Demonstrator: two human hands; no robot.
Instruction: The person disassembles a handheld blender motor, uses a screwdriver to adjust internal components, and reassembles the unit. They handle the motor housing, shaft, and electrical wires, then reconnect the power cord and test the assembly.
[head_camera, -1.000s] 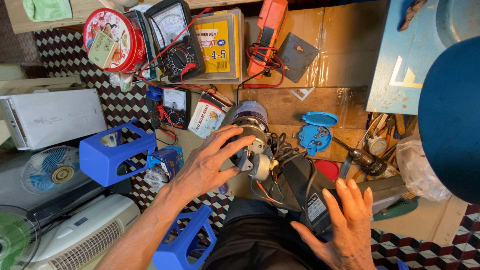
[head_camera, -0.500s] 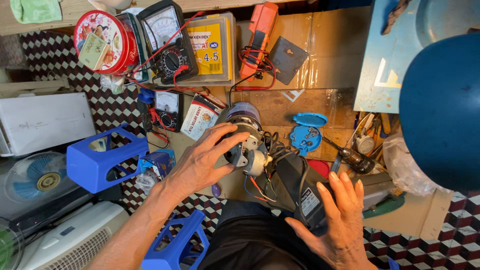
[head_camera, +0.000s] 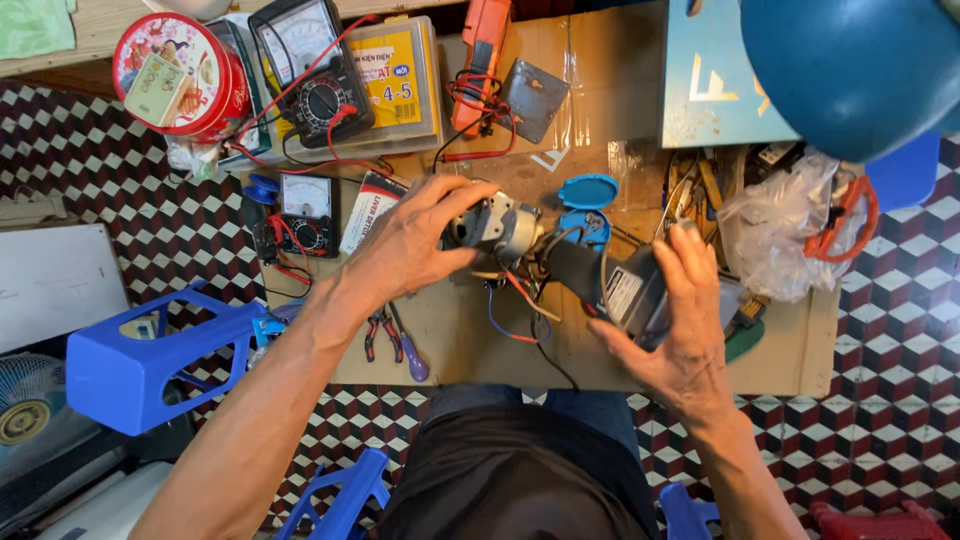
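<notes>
My left hand (head_camera: 410, 240) grips a small grey metal motor (head_camera: 497, 225) from the left, fingers curled over its top. Black, red and blue wires (head_camera: 520, 300) run from the motor to a dark plastic housing (head_camera: 620, 290) with a white label. My right hand (head_camera: 685, 320) wraps around that housing from the right side. Both parts rest on a low cardboard-covered table (head_camera: 470, 350) in front of my knees. A blue plastic cap (head_camera: 587, 192) lies just behind the motor.
Two analog multimeters (head_camera: 305, 60) (head_camera: 302, 205) with red leads, a red round tin (head_camera: 175, 60), a yellow parts box (head_camera: 400, 75), an orange clamp meter (head_camera: 480, 60), pliers (head_camera: 378, 335), a screwdriver (head_camera: 410, 355). Blue stool (head_camera: 150, 355) at left, blue lamp shade (head_camera: 850, 60) top right, plastic bag (head_camera: 775, 225).
The view has shifted, so the table sits more centred. My left hand has closed tighter over the motor and my right hand has moved up onto the dark housing.
</notes>
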